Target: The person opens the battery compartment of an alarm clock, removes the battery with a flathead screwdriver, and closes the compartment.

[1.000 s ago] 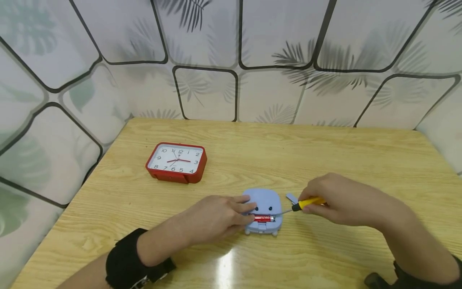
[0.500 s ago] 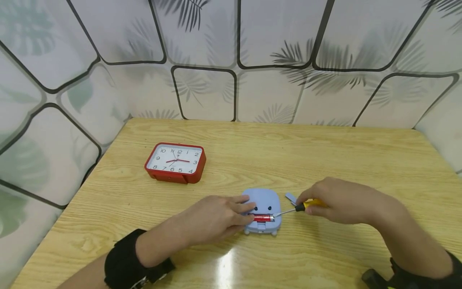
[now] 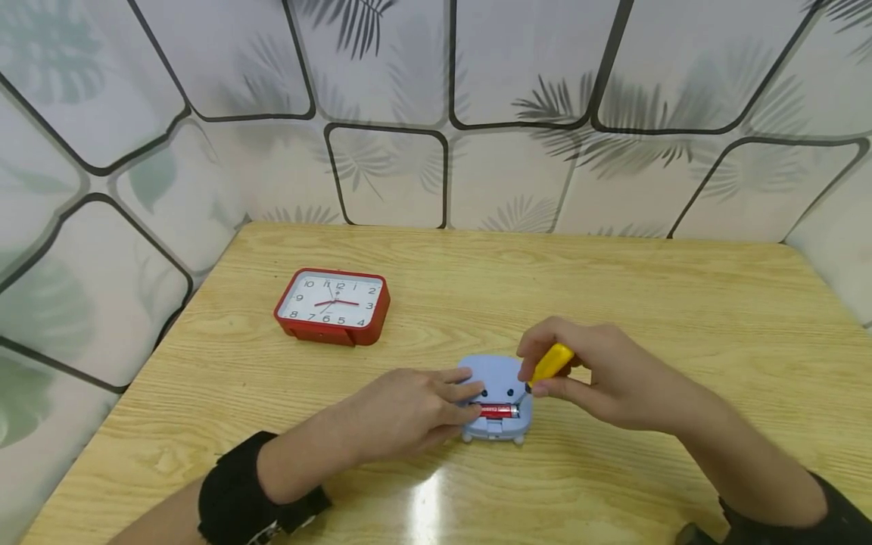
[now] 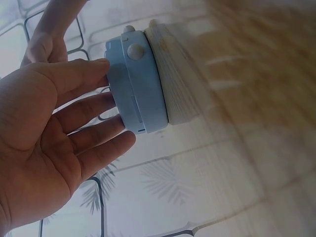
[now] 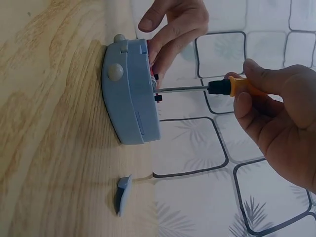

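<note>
A small light-blue device [image 3: 496, 368] lies flat on the table, its battery slot facing up. It has two small black knobs and stubby white feet. A red battery [image 3: 497, 411] sits in the slot. My left hand [image 3: 412, 405] rests its extended fingers on the device's left side, covering the battery's left end. My right hand [image 3: 606, 375] grips a screwdriver [image 3: 552, 363] by its yellow handle, over the device's right side. In the right wrist view, the screwdriver shaft [image 5: 182, 89] stands nearly upright, its tip at the slot near the knobs.
A small light-blue battery cover [image 5: 123, 195] lies on the table beside the device, hidden behind my right hand in the head view. A red alarm clock [image 3: 332, 306] lies face up at the back left. Patterned wall panels [image 3: 388, 178] border the wooden table [image 3: 518, 295].
My right hand has moved left over the device, and the screwdriver has swung from a low slant to steep. My left hand and the device have stayed put.
</note>
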### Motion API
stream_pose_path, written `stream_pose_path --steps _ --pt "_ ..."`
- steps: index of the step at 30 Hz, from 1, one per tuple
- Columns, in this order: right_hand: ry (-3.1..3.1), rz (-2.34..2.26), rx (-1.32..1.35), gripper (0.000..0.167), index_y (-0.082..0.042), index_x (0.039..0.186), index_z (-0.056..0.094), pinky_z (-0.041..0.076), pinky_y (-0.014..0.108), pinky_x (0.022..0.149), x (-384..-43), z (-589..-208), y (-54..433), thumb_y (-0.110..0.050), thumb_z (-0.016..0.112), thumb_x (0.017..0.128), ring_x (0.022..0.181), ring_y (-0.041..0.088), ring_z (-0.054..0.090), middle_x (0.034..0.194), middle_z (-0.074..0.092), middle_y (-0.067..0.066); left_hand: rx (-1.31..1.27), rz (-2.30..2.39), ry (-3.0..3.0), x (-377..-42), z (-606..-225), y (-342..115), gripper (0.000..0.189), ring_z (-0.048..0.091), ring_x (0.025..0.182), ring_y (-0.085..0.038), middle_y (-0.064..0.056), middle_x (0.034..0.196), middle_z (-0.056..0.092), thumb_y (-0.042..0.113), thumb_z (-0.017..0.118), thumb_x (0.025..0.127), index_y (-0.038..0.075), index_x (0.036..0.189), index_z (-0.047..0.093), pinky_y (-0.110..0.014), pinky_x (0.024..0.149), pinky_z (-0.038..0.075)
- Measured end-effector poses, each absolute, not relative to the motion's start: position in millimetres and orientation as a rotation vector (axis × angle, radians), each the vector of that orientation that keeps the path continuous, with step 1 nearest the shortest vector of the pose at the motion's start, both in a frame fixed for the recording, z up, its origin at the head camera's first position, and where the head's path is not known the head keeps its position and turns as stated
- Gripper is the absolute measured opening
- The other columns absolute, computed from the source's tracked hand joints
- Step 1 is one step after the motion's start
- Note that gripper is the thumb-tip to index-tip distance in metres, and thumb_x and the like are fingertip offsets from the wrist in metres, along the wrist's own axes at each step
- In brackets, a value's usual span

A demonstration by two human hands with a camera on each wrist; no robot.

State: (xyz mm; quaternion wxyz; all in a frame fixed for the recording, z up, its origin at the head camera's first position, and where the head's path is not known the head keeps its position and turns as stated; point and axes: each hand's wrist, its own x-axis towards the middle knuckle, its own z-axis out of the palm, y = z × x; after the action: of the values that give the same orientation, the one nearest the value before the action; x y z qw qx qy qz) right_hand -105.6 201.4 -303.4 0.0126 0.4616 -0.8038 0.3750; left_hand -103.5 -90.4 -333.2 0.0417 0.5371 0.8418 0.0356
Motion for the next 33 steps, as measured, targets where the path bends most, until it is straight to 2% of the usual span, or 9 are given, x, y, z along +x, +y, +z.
stream_pose_path --steps 3,5,8,12,17,22,27,33 --pt "-2.533 1.2 1.387 0.042 -0.009 0.122 0.054 0.061 0.022 0.069 -106.3 -306.1 200.3 0.009 0.076 0.091 0.085 0.003 0.07 0.103 0.077 0.0 1.644 0.098 2.578 -103.4 -333.6 -90.3 0.033 0.059 0.144 -0.024 -0.003 0.15 0.064 0.025 0.07 0.105 0.021 0.137 0.073 -0.037 0.114 0.053" --pt "-2.58 1.241 1.3 0.041 -0.006 0.125 0.048 0.06 0.022 0.066 -108.5 -308.6 201.4 0.009 0.072 0.095 0.08 0.003 0.069 0.104 0.078 0.001 1.647 0.093 2.578 -103.5 -333.6 -90.0 0.033 0.059 0.144 -0.024 -0.003 0.15 0.064 0.025 0.07 0.104 0.021 0.137 0.074 -0.037 0.114 0.053" --pt "-2.639 1.341 1.176 0.04 0.0 0.129 0.038 0.057 0.024 0.059 -114.4 -313.2 204.6 0.009 0.065 0.1 0.069 0.005 0.064 0.103 0.08 0.01 1.644 0.102 2.574 -103.6 -333.8 -89.6 0.033 0.058 0.145 -0.024 -0.003 0.151 0.064 0.025 0.069 0.105 0.02 0.137 0.074 -0.037 0.114 0.053" --pt "-2.681 1.439 1.102 0.038 0.002 0.13 0.035 0.056 0.026 0.057 -119.0 -316.0 207.4 0.009 0.061 0.102 0.064 0.01 0.06 0.103 0.076 0.016 1.633 0.112 2.569 -103.4 -334.3 -89.5 0.033 0.058 0.145 -0.025 -0.003 0.151 0.064 0.024 0.069 0.105 0.02 0.137 0.073 -0.037 0.115 0.052" --pt "-2.66 1.226 1.208 0.046 -0.004 0.134 0.04 0.06 0.025 0.065 -111.6 -312.5 200.8 0.008 0.067 0.099 0.072 0.006 0.065 0.105 0.074 0.004 1.644 0.097 2.58 -103.5 -333.6 -89.8 0.034 0.058 0.145 -0.024 -0.003 0.15 0.064 0.025 0.07 0.104 0.02 0.137 0.073 -0.036 0.114 0.053" --pt "-2.61 1.001 1.314 0.051 -0.009 0.134 0.044 0.061 0.023 0.072 -102.8 -309.3 191.8 0.007 0.073 0.095 0.081 0.004 0.068 0.106 0.072 -0.002 1.641 0.095 2.582 -103.7 -332.4 -90.4 0.034 0.059 0.144 -0.024 -0.003 0.15 0.064 0.024 0.07 0.104 0.02 0.137 0.073 -0.036 0.113 0.054" --pt "-2.656 1.131 1.213 0.047 -0.006 0.136 0.041 0.059 0.024 0.065 -105.0 -311.8 193.2 0.005 0.068 0.099 0.073 0.003 0.065 0.103 0.073 0.002 1.631 0.096 2.572 -103.8 -332.4 -90.3 0.034 0.058 0.145 -0.024 -0.003 0.151 0.063 0.024 0.07 0.105 0.02 0.138 0.073 -0.036 0.114 0.053" --pt "-2.866 1.218 1.016 0.049 -0.006 0.149 0.037 0.054 0.024 0.054 -114.5 -318.7 196.6 -0.008 0.063 0.106 0.06 0.001 0.055 0.085 0.067 0.001 1.646 0.097 2.568 -103.5 -332.8 -89.1 0.035 0.058 0.145 -0.025 -0.003 0.151 0.063 0.024 0.07 0.105 0.02 0.139 0.073 -0.036 0.113 0.054"
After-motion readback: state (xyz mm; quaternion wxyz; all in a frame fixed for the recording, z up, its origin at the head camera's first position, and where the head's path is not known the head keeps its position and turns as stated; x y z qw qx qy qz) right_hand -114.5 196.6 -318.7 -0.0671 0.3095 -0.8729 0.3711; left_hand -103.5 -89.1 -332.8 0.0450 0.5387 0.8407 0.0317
